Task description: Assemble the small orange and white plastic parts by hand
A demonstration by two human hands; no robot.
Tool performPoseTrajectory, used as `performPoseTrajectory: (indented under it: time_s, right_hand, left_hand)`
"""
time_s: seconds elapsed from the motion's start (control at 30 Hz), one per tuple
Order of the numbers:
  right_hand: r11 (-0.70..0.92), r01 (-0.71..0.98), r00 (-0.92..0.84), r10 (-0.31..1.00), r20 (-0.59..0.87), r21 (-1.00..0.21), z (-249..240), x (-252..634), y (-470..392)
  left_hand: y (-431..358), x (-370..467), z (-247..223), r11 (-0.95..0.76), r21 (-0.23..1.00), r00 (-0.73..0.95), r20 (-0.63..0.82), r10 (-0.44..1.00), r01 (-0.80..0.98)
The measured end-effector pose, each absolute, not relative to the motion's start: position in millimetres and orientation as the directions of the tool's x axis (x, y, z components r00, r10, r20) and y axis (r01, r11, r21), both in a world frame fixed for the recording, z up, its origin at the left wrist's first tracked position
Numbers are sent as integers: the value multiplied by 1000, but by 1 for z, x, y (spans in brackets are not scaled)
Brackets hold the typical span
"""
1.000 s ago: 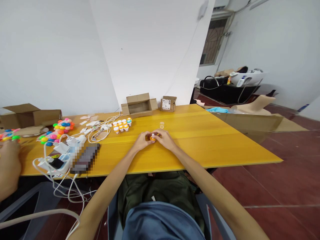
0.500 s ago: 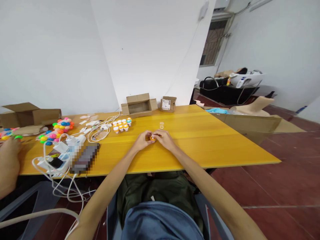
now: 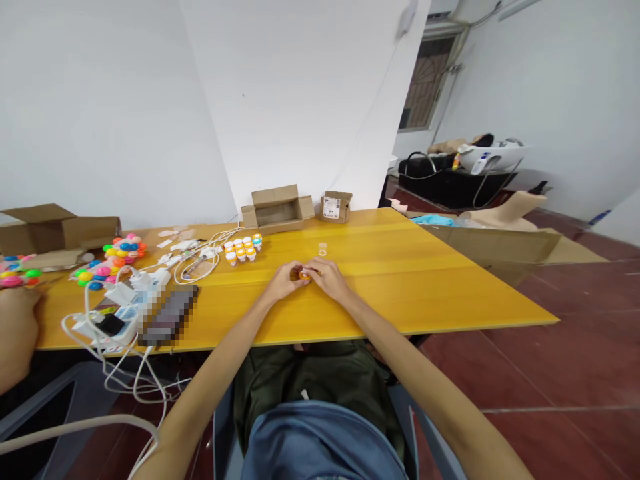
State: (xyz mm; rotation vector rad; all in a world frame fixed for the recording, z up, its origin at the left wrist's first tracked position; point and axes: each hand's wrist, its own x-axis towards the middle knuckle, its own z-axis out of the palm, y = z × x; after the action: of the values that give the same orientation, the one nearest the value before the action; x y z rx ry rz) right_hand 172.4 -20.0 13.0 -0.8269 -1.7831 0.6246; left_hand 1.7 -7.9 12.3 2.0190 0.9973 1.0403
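Near the middle of the table, my left hand [image 3: 284, 283] has its fingers curled round a small round orange piece [image 3: 304, 275], too small to make out fully. My right hand [image 3: 327, 276] meets it from the other side, its fingertips pinched at the top of the same piece. Just beyond my right hand stands a small clear plastic jar [image 3: 323, 249]. Farther left, several small jars with white and orange tops [image 3: 241, 251] stand grouped together, one with a teal band.
An open cardboard box [image 3: 277, 215] and a smaller box [image 3: 335, 207] stand by the wall. To the left lie a power strip [image 3: 145, 297] with tangled white cables, a pixelated dark phone [image 3: 173, 313] and colourful balls [image 3: 103, 272]. Another person's hand [image 3: 17, 327] is at the far left.
Both my hands stay together, with small finger shifts round the orange piece. At the far left, the other person's hand has moved slightly, showing more of the coloured balls.
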Motion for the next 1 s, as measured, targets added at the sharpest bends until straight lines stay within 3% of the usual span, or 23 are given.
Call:
performPoseTrajectory:
  time_s: [0.17, 0.5, 1.0]
  right_hand:
    - [665, 326, -238, 745, 623, -672, 9, 172, -18]
    - [758, 495, -321, 613, 722, -424, 3, 174, -16]
    - [738, 584, -342, 601, 722, -338, 3, 171, -15]
  left_hand:
    - [-9, 2, 14, -517, 787, 408, 373, 834, 336]
    - [-10, 1, 15, -535, 761, 425, 375, 824, 367]
    - [-7, 2, 13, -539, 754, 436, 369, 821, 376]
